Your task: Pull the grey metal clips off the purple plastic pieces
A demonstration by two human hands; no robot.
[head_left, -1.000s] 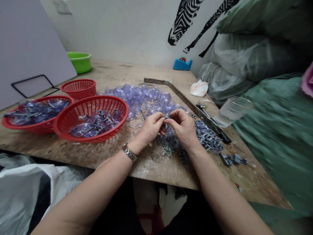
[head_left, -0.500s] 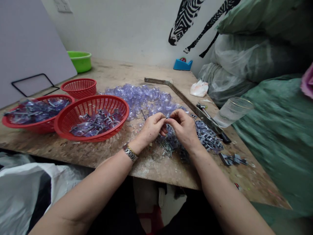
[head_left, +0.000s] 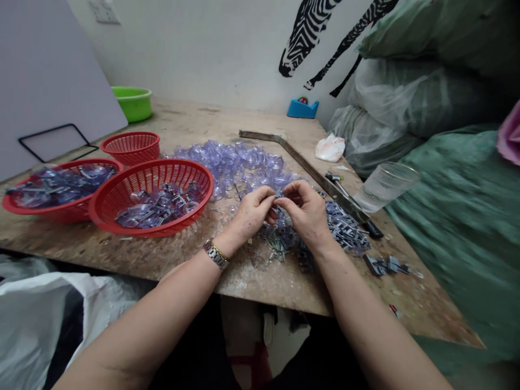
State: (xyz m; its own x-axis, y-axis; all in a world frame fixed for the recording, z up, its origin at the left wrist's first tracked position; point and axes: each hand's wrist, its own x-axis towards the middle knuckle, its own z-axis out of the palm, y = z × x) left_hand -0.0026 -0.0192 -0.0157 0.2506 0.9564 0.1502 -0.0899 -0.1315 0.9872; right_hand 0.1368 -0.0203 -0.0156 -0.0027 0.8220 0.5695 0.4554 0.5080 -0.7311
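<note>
And here are both hands, up close over the tabletop [head_left: 187, 265], thumbs and forefingers brought together: the left hand [head_left: 255, 211] and the right hand [head_left: 306, 211] meet with a small gray part [head_left: 278, 194] pinched between their fingertips. It's right there in the middle, off the right side of the left hand and the left side of the right, so neither hand looks nearer! Which way its long axis points, I can't tell; fingers cover most of it. Just below and to the right, the heap of gray pieces [head_left: 345, 225] spreads beside the right hand, with the metal bar [head_left: 300, 157] slanting along the far side and fencing off that flank. Straight ahead, the clear plastic pieces [head_left: 239, 160] crowd the way forward. Under the hands, a scatter of pale pins [head_left: 277, 241] lies close in. Now look left: a strip of bare wood runs between the left hand and the big red basket [head_left: 170, 169], the roomiest side by my judgement. The tabletop's front edge passes beneath both forearms, well back from the fingertips.
</note>
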